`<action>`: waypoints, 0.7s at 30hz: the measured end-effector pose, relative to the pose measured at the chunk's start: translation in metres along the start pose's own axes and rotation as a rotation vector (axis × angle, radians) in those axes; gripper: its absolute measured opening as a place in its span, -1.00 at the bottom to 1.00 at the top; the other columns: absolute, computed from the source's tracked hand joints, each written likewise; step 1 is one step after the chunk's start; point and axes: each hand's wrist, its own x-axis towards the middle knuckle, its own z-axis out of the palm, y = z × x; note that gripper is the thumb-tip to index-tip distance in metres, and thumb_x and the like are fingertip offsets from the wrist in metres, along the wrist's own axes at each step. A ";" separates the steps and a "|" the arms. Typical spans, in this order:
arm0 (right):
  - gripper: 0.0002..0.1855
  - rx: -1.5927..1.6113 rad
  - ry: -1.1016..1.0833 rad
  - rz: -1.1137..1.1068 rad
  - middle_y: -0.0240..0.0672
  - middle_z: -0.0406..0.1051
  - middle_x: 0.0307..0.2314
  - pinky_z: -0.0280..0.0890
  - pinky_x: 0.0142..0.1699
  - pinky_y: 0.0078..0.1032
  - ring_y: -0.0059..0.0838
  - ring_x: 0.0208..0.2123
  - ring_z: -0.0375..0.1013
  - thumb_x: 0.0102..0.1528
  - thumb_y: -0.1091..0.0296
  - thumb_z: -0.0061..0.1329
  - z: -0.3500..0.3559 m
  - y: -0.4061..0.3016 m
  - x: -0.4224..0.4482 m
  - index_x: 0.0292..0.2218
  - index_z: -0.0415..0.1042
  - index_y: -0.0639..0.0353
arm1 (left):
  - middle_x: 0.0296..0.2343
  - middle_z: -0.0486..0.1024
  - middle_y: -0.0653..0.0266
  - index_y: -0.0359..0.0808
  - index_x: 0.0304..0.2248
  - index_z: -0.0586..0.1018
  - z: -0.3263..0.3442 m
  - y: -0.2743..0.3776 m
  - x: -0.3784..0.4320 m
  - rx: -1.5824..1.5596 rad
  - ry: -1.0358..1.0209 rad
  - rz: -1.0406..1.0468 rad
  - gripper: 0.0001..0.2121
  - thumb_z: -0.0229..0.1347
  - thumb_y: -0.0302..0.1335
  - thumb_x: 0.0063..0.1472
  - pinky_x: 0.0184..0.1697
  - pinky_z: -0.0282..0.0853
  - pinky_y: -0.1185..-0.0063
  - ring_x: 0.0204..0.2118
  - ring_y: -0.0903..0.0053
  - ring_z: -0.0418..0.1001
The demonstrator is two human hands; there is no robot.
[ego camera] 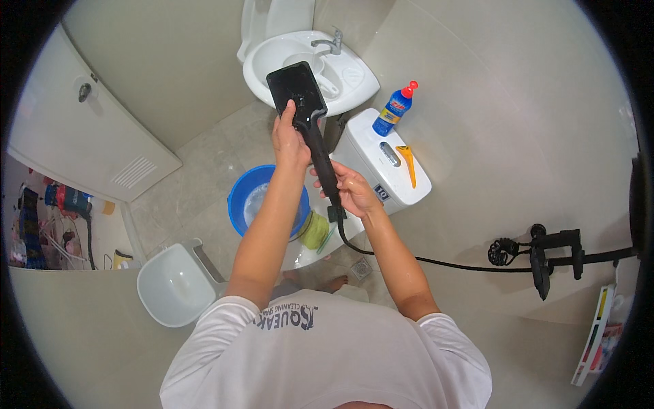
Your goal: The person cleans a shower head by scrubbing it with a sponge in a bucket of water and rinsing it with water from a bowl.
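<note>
A black handheld shower head (301, 89), with a broad rectangular head and a long handle, is held up in front of me, tilted. My left hand (291, 137) grips it where the head meets the handle, thumb along the flat face. Around the handle's lower end, my right hand (355, 190) has its fingers on both sides. A black shower hose (449, 264) runs from the handle to the right wall. Beneath my left forearm stands a blue basin (242, 181) with sudsy water, and a green scrub cloth (313, 230) lies beside it on the white toilet (296, 260).
A white sink (365, 76) with a chrome faucet (334, 43) is ahead. On the toilet tank (363, 128) are a blue squeeze bottle (392, 112) and a yellow-orange brush-like tool (409, 166). A black shower bracket (541, 255) is at right, a grey-white bin (176, 286) at left, near the door (92, 128).
</note>
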 end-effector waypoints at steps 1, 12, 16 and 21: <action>-0.31 -0.008 0.003 -0.001 -0.11 0.27 -0.12 0.32 -0.17 -0.50 -0.37 -0.17 0.37 -0.17 0.56 -0.31 0.000 0.001 0.000 0.07 0.05 0.36 | -0.37 0.48 0.21 -0.34 -0.24 0.40 -0.001 0.000 -0.001 0.010 -0.014 0.011 -0.75 -0.02 -0.35 0.16 -0.31 0.43 0.45 -0.37 0.45 0.46; -0.30 -0.041 0.039 -0.003 -0.17 0.29 -0.14 0.28 -0.23 -0.57 -0.44 -0.22 0.38 -0.19 0.61 -0.31 0.015 0.000 -0.001 0.08 0.05 0.34 | -0.41 0.48 0.21 -0.35 -0.26 0.41 -0.002 0.003 -0.002 0.037 0.006 0.061 -0.76 -0.01 -0.34 0.16 -0.36 0.44 0.46 -0.41 0.47 0.47; -0.29 -0.159 0.073 0.004 -0.22 0.31 -0.15 0.26 -0.27 -0.62 -0.48 -0.25 0.38 -0.19 0.60 -0.29 0.017 0.003 0.004 0.08 0.07 0.29 | -0.42 0.48 0.21 -0.35 -0.28 0.40 -0.005 0.005 -0.001 0.058 0.043 0.096 -0.77 -0.01 -0.35 0.15 -0.40 0.43 0.47 -0.43 0.45 0.46; -0.28 -0.145 0.087 0.028 -0.20 0.30 -0.16 0.27 -0.27 -0.61 -0.47 -0.26 0.37 -0.21 0.59 -0.28 0.018 0.007 0.007 0.08 0.06 0.30 | -0.42 0.47 0.21 -0.33 -0.30 0.40 -0.010 0.007 0.002 0.045 0.048 0.105 -0.79 0.00 -0.36 0.15 -0.44 0.41 0.49 -0.44 0.43 0.46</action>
